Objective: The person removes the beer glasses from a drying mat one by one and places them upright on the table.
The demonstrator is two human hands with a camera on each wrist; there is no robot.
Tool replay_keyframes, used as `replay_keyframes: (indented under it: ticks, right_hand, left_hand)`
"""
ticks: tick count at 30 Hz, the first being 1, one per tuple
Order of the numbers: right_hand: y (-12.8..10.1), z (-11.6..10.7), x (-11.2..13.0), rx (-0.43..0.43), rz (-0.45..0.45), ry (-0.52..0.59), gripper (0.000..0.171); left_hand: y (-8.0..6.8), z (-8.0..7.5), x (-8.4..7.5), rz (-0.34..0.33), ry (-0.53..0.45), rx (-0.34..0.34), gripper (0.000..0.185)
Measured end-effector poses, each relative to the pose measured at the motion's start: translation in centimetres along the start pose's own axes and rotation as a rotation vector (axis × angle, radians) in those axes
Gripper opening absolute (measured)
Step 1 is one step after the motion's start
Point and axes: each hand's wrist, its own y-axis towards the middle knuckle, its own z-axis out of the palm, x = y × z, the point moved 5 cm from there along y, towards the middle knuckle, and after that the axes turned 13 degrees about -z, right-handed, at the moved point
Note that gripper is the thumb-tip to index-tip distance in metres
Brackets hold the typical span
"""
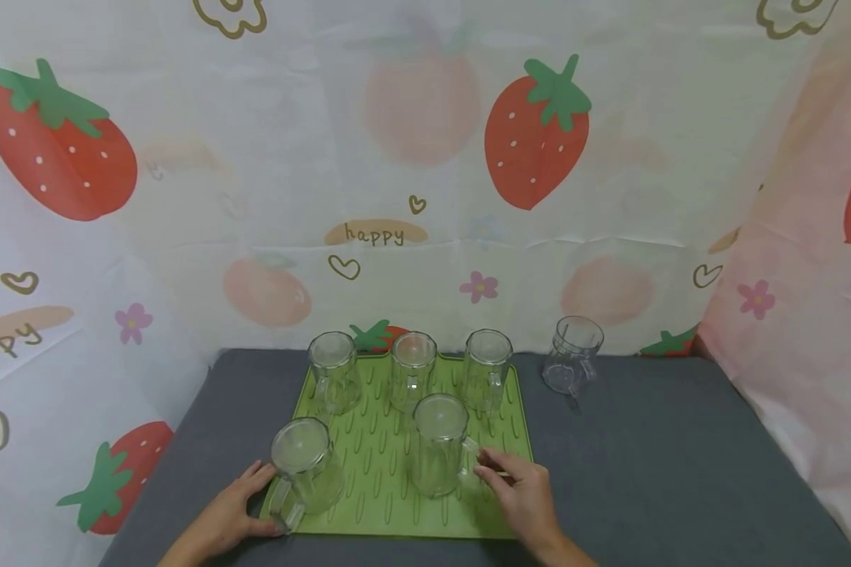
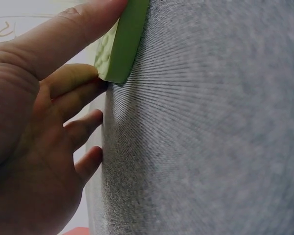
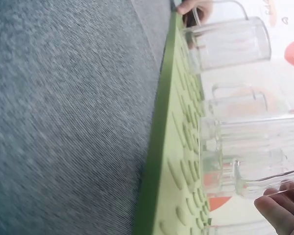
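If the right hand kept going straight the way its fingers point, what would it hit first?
Most likely the side of the front right mug, whose handle the right hand pinches; the gap to the glass is hard to judge.

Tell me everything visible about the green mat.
The green mat is roughly rectangular, with staggered rows of raised, elongated ridges on top and a darker-looking side edge. It looks rubbery, perhaps silicone. It lies flat on the gray cloth surface. Several clear mugs stand on it, and the left hand touches its near left corner.
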Motion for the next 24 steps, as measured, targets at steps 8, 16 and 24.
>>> replay_keyframes:
  ticks: [8, 16, 24]
  right_hand:
    - [0.9, -0.9, 0.3, -0.032, -0.077, -0.03, 0.025]
    - [1.9, -1.8, 0.0, -0.022, -0.079, -0.032, 0.024]
    - [3.2, -3.2, -0.2, -0.035, -0.101, -0.083, 0.023]
  left_hand:
    - [0.0, 0.0, 0.0, 0.008, 0.002, 0.0, 0.097]
    - [-0.3, -0.1, -0.2, 0.023, 0.001, -0.015, 0.096]
    - [-0.4, 0.0, -0.2, 0.032, -0.004, -0.024, 0.096]
